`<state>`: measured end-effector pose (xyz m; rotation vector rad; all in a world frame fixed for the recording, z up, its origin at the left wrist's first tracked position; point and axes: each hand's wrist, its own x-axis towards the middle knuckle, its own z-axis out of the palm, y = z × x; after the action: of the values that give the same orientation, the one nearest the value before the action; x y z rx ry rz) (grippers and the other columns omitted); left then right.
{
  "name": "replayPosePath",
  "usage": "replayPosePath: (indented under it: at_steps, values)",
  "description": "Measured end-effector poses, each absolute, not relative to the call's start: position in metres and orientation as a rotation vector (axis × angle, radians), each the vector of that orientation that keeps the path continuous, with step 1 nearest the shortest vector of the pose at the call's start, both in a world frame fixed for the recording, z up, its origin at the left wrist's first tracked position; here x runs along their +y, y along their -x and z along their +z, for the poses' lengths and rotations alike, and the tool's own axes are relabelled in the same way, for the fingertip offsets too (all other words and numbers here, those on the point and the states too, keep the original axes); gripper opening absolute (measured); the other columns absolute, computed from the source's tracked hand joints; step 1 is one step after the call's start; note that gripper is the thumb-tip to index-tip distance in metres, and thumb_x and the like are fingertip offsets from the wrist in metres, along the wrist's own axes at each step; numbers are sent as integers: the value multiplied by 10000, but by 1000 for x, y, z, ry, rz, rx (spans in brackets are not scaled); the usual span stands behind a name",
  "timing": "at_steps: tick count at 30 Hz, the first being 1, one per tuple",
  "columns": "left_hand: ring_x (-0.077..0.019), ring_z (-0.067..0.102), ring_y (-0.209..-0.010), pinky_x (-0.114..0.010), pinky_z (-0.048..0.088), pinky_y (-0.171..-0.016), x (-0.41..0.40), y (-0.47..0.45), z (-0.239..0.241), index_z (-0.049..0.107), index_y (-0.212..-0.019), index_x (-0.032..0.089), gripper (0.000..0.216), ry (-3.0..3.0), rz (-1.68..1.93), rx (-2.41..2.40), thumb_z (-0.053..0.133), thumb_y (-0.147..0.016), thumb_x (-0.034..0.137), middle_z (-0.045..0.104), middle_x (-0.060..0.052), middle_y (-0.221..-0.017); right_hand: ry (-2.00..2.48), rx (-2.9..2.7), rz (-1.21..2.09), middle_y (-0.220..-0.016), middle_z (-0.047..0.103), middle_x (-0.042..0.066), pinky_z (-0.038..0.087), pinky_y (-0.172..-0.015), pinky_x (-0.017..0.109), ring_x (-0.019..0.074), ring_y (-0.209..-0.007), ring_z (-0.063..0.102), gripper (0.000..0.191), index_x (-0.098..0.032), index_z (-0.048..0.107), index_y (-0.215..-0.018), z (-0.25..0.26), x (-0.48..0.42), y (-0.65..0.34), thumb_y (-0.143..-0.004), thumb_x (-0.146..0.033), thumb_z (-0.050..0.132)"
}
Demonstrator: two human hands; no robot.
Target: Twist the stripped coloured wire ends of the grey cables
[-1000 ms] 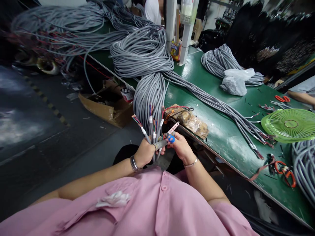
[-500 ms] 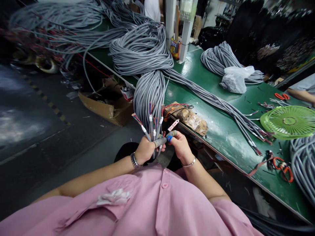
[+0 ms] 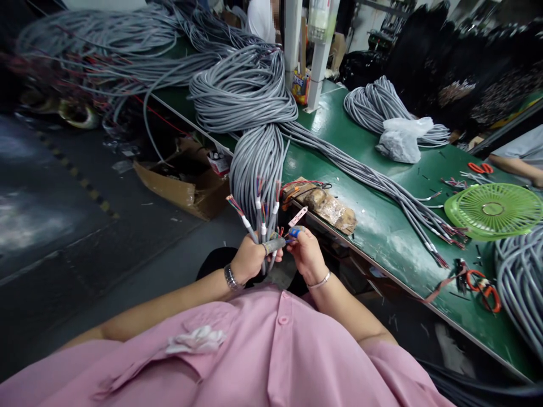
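Clasping grey cables (image 3: 263, 232), the left hand (image 3: 249, 259) stays while the right hand (image 3: 309, 255) has raised its blue-wrapped digit (image 3: 294, 232), grip unclear

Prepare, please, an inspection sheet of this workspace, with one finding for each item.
Surface: glossy green tabletop, small dark scraps scattered on it.
Job's things: bunched grey round cables with white bands, multicoloured wire ends exposed.
Clutter: crumpled translucent plastic bag; lime-green round fan.
Hands: left hand closed around the bunched cables; right hand close beside their ends, grip unclear.
Cables: large grey coil lying on the tabletop.
Surroundings: open brown cardboard box below the tabletop; another person's forearm at far right.
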<state>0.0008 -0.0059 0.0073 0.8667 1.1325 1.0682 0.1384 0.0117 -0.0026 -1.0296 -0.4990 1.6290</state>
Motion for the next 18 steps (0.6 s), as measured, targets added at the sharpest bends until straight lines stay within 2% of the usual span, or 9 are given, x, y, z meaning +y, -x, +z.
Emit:
replayPosePath:
  at_steps: [4, 8, 13, 18]
  values:
    - [-135, 585, -451, -229, 452, -430, -4, 2, 12, 634, -709, 131, 212, -804, 1124, 1066, 771, -623, 269, 631, -15, -539, 976, -380, 1695, -642, 555, -35, 412, -488, 196, 77, -517, 463, 218, -184, 585, -754, -9, 24, -153, -719, -368, 697]
    - [-120, 556, -430, -234, 466, -438, -1, -2, 24, 634, -688, 135, 200, -747, 1135, 1005, 770, -617, 263, 607, 1, -510, 884, -485, 1789, -768, 631, 27, 461, -528, 218, 102, -595, 536, 464, -171, 639, -853, -3, 35, -158, -763, -624, 600]
    - [-114, 549, -413, -216, 428, -413, 1, -9, 32, 616, -636, 128, 216, -768, 1111, 1012, 753, -652, 295, 606, -11, -495, 854, -654, 1746, -725, 610, -5, 449, -528, 195, 79, -580, 514, 380, -170, 650, -849, 7, 40, -156, -728, -525, 708]
    - [-123, 563, -425, -220, 431, -417, 0, -8, 22, 628, -705, 133, 221, -775, 1131, 1061, 766, -645, 294, 623, -7, -517, 932, -728, 1828, -712, 618, -2, 449, -509, 202, 77, -550, 522, 425, -164, 650, -853, 8, 29, -161, -712, -561, 701]
